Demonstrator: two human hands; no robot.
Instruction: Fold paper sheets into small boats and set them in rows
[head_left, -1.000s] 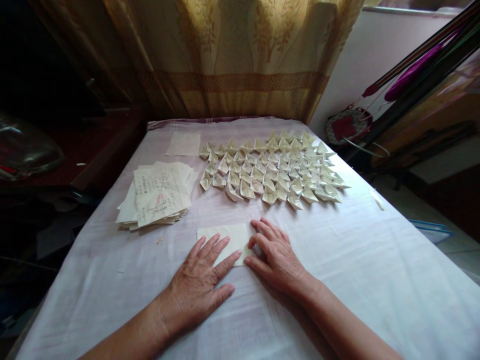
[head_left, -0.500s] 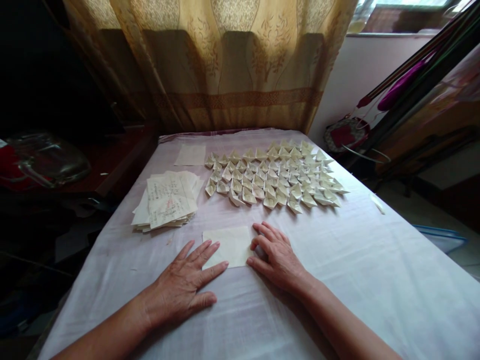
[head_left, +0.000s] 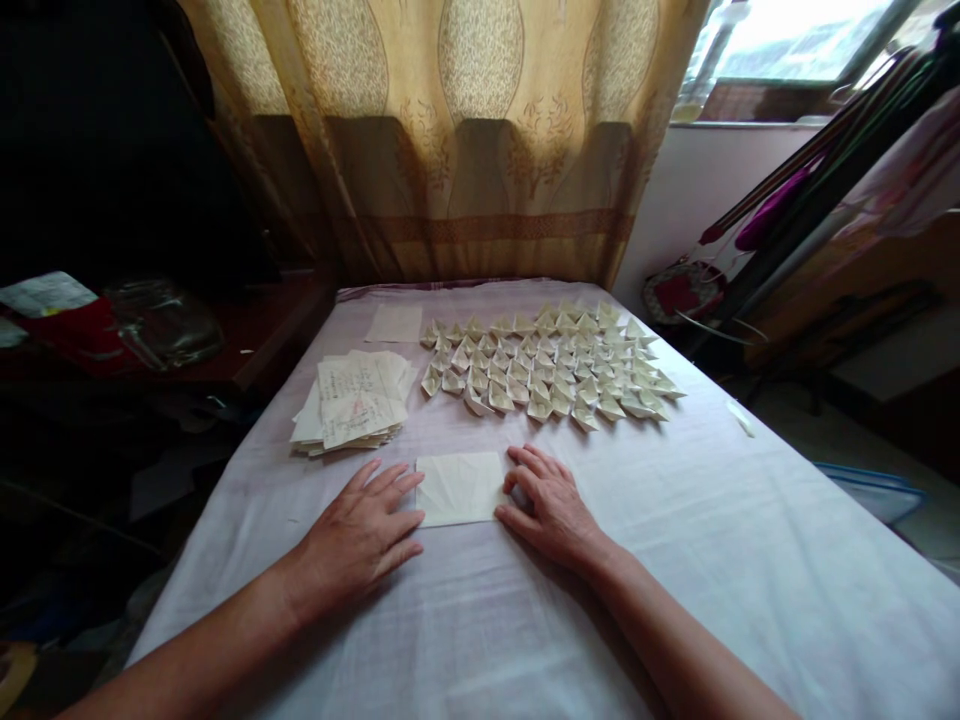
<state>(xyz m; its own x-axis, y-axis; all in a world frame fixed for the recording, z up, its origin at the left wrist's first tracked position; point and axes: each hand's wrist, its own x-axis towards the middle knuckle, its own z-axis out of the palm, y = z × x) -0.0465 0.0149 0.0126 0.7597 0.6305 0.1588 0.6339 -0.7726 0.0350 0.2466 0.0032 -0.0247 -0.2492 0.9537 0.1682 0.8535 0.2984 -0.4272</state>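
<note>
A blank cream sheet of paper (head_left: 459, 488) lies flat on the white cloth in front of me, wider than it is deep. My left hand (head_left: 365, 528) rests at its left edge, fingers spread and fingertips at the paper's side. At the right edge is my right hand (head_left: 553, 517), its thumb by the lower right corner and its fingers apart and partly bent. Neither hand grips anything. Just beyond the left hand sits a stack of papers (head_left: 361, 402), the top one covered in writing. Rows of folded paper boats (head_left: 541, 368) stand farther back.
The cloth-covered table (head_left: 675, 540) reaches toward a gold curtain (head_left: 480, 170). One loose sheet (head_left: 395, 324) lies at the back left. A small white scrap (head_left: 740, 419) is near the right edge. A glass jar (head_left: 169, 325) stands on dark furniture at left.
My left hand has slid left off the paper to its edge, where it had lain over the left part. My right hand stays by the right edge. The view has tilted up slightly.
</note>
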